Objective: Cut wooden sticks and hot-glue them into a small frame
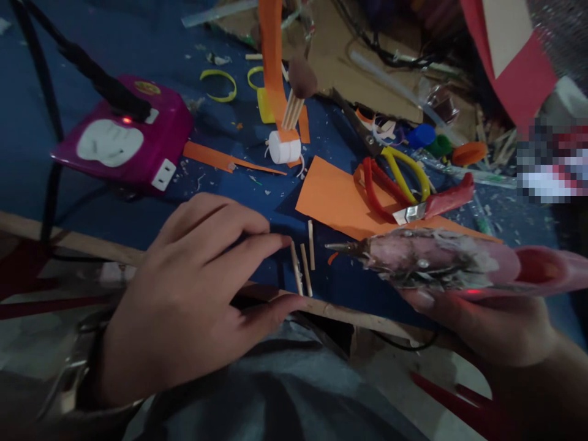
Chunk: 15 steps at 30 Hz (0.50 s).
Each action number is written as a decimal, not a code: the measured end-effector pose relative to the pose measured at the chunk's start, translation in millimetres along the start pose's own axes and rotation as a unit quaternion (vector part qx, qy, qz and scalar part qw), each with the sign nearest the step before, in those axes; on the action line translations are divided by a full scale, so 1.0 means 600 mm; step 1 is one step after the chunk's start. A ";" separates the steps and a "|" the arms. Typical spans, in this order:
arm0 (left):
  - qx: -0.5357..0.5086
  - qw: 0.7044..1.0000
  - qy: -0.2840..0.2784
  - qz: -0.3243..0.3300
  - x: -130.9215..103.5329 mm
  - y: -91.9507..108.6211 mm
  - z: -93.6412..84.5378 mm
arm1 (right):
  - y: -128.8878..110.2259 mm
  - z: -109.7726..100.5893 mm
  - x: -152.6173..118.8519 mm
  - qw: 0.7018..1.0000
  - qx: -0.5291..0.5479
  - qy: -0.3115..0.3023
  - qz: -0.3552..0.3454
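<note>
Nearest, one left hand, one wristwatch on the wrist; thumb and forefinger apart, tips by opposite ends of the leftmost of three short wooden sticks. Pinched or just touched: cannot tell. All 3 side by side on blue counter, close to near edge, between both hands. One right hand, clamped around one pink glue gun, nozzle pointing left toward the sticks, clear of them. Just beyond the gun: one orange sheet, one red-handled cutter, one pair of scissors, 1 red and 1 yellow loop. Farther right, 3 caps: one blue, one green, one orange. Mid-counter, beyond the sticks: one white cylinder; pale bundle and one brown lump at its far side, bundle count too blurred. One orange strip running far, another to the left. Two yellow rings. Left: one purple socket box, one black plug in, one red light lit.
</note>
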<state>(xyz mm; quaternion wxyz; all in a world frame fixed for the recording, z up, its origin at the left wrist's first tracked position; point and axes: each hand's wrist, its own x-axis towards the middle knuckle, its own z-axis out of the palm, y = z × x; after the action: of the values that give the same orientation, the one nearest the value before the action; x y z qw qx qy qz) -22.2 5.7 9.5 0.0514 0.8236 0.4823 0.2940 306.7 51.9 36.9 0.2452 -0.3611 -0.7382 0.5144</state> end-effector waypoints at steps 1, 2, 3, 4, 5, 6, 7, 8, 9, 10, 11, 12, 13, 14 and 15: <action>0.007 1.000 -0.001 -0.007 -0.003 0.003 0.001 | 0.000 0.000 0.000 1.000 -0.008 0.009 -0.002; 0.015 1.000 -0.001 -0.015 -0.005 0.006 0.001 | 0.000 0.000 0.000 1.000 -0.018 0.012 -0.004; 0.021 1.000 -0.003 -0.021 -0.006 0.008 0.001 | -0.001 0.001 0.001 1.000 -0.026 0.008 -0.005; 0.026 0.999 -0.007 -0.023 -0.006 0.010 0.002 | -0.002 0.002 0.001 1.000 -0.028 0.003 -0.003; 0.030 0.999 -0.014 -0.021 -0.005 0.013 0.002 | -0.002 0.005 0.001 1.000 -0.021 0.000 0.001; 0.031 0.999 -0.019 -0.016 -0.003 0.015 0.002 | -0.003 0.007 0.001 1.000 -0.007 0.000 0.009; 0.030 0.999 -0.023 -0.013 -0.001 0.018 0.002 | -0.003 0.010 0.000 1.000 0.012 0.002 0.022; 0.027 0.999 -0.029 -0.017 0.000 0.020 0.003 | -0.004 0.013 -0.002 0.999 0.031 0.010 0.039; 0.025 0.999 -0.027 -0.024 0.001 0.022 0.003 | -0.004 0.015 -0.005 0.997 0.046 0.021 0.057; 0.024 0.999 -0.025 -0.028 0.002 0.024 0.004 | -0.004 0.017 -0.007 0.995 0.052 0.031 0.073; 0.024 0.999 -0.022 -0.031 0.003 0.025 0.005 | -0.004 0.019 -0.010 0.994 0.052 0.040 0.087; 0.026 0.999 -0.019 -0.032 0.003 0.025 0.005 | -0.005 0.020 -0.011 0.993 0.046 0.047 0.096; 0.028 0.999 -0.023 -0.029 0.003 0.025 0.006 | -0.006 0.021 -0.012 0.993 0.040 0.051 0.098; 0.029 0.999 -0.025 -0.026 0.003 0.025 0.006 | -0.008 0.022 -0.012 0.994 0.036 0.048 0.096; 0.030 0.999 -0.028 -0.022 0.003 0.024 0.006 | -0.010 0.023 -0.010 0.995 0.035 0.038 0.090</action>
<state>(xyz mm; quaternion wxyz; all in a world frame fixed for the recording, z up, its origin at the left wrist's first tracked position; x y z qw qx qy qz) -8.7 0.0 12.6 0.0466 0.8219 0.5073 0.2550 298.7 38.0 37.9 0.2377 -0.4366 -0.6743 0.5461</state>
